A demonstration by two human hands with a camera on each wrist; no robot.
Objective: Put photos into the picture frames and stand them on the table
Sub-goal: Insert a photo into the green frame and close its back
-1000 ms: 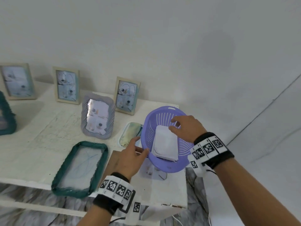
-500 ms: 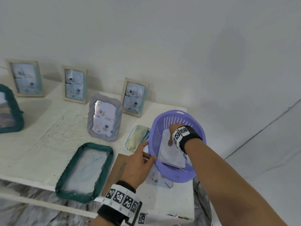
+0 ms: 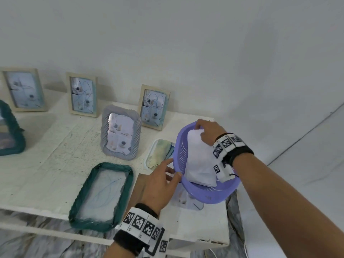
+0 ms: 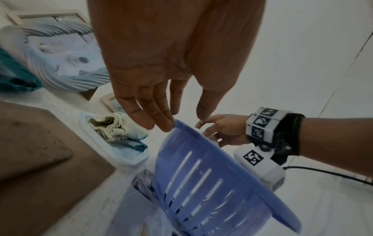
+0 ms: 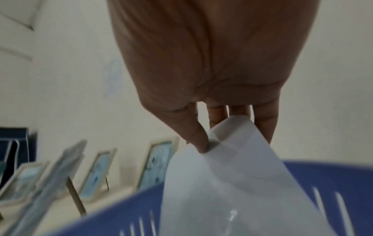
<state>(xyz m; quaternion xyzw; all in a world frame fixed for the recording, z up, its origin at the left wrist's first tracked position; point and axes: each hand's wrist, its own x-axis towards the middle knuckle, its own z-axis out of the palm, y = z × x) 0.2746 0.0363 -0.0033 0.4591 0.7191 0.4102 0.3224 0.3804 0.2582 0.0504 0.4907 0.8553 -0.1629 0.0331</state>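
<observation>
A purple slotted basket (image 3: 204,194) (image 4: 201,183) (image 5: 322,175) sits tilted at the table's right end, holding a stack of white-backed photos (image 3: 199,164). My right hand (image 3: 200,128) (image 5: 210,145) pinches the far corner of the top photo (image 5: 232,183) between thumb and fingers, and the sheet curls upward. My left hand (image 3: 173,170) (image 4: 181,121) holds the basket's near-left rim, thumb inside and fingers outside. A green frame (image 3: 101,196) lies flat near the front edge, with a brown backing board (image 3: 141,185) beside it.
Filled frames stand along the wall: three wooden ones (image 3: 154,107) (image 3: 82,94) (image 3: 24,89), a grey one (image 3: 121,133), and a green one (image 3: 9,131) at far left. A small tray with a cloth (image 3: 160,153) lies left of the basket. A loose photo (image 3: 186,202) lies under the basket.
My right hand reached into the basket, took the top photo's far corner and has lifted it. My left hand stays on the rim.
</observation>
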